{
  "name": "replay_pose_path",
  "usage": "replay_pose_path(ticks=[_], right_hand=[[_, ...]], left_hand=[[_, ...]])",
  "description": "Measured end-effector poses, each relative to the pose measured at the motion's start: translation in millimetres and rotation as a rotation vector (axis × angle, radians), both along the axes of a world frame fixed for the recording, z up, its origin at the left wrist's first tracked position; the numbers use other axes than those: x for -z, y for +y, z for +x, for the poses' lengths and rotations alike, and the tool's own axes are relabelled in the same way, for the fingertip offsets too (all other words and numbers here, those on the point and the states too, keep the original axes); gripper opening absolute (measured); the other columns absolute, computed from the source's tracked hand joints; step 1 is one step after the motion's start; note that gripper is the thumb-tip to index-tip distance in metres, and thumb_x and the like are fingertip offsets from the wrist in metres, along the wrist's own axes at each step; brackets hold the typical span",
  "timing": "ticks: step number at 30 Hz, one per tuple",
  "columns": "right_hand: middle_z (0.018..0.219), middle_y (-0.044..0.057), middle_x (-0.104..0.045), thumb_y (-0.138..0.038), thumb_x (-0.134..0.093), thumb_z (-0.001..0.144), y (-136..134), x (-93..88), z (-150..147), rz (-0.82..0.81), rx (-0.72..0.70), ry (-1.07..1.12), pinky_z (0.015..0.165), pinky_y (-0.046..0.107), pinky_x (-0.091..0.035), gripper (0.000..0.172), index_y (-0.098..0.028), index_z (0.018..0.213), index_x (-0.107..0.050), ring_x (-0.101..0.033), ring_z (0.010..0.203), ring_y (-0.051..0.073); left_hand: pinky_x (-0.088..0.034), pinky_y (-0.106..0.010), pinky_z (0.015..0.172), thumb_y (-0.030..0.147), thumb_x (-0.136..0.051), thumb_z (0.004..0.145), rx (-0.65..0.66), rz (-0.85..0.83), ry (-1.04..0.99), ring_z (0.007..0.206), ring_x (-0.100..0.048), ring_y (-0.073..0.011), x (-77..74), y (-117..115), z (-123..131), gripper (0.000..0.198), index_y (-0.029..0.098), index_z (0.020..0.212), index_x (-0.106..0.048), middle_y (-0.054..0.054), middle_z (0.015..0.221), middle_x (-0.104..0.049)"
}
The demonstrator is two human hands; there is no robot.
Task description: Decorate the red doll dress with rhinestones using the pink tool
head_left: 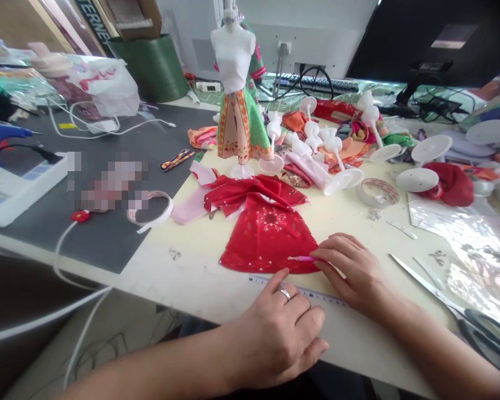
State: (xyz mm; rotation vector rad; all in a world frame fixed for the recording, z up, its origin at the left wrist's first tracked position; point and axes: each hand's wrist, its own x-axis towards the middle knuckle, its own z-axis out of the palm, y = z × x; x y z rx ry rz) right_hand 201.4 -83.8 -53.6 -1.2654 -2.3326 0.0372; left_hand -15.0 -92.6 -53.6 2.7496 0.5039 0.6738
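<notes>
A small red doll dress lies flat on the table, with a pale floral pattern and tiny shiny dots along its hem. My right hand pinches a thin pink pen-like stick, whose pale tip points left over the lower right of the skirt. Just below the hem rests my left hand, a ring on one finger. Its index finger reaches to the hem while the others bend loosely, and nothing shows in it. A ruler strip runs along the table under the hem, partly covered by my hands.
Behind the dress stands a white doll mannequin in a patterned skirt. Small white stands and cloth pieces crowd the back right. Tape rolls lie nearby. Scissors lie at right, blades toward my right arm. A glue gun is at far left.
</notes>
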Motion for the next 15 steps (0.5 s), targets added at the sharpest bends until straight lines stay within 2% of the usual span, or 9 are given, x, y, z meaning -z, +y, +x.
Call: replay_pose_path(ticks=[9, 15], right_hand=[[0.088, 0.007, -0.060, -0.018, -0.050, 0.088, 0.7, 1.3, -0.2, 0.017, -0.004, 0.003, 0.077, 0.038, -0.048, 0.015, -0.020, 0.099, -0.060, -0.055, 0.082, 0.019], [0.089, 0.007, -0.060, -0.016, -0.051, 0.087, 0.4, 0.6, -0.1, 0.011, 0.011, -0.005, 0.078, 0.037, -0.048, 0.015, -0.019, 0.099, -0.060, -0.054, 0.084, 0.019]], left_hand=[[-0.037, -0.044, 0.102, 0.033, -0.046, 0.087, -0.008, -0.109, -0.063, 0.082, -0.056, -0.0189, 1.2, 3.0, -2.2, 0.028, 0.011, 0.099, -0.059, -0.008, 0.082, -0.063], [-0.036, -0.044, 0.103, 0.031, -0.049, 0.086, -0.012, -0.115, -0.113, 0.082, -0.057, -0.0188, 3.6, 3.0, -2.4, 0.026, 0.011, 0.098, -0.060, -0.008, 0.082, -0.063]])
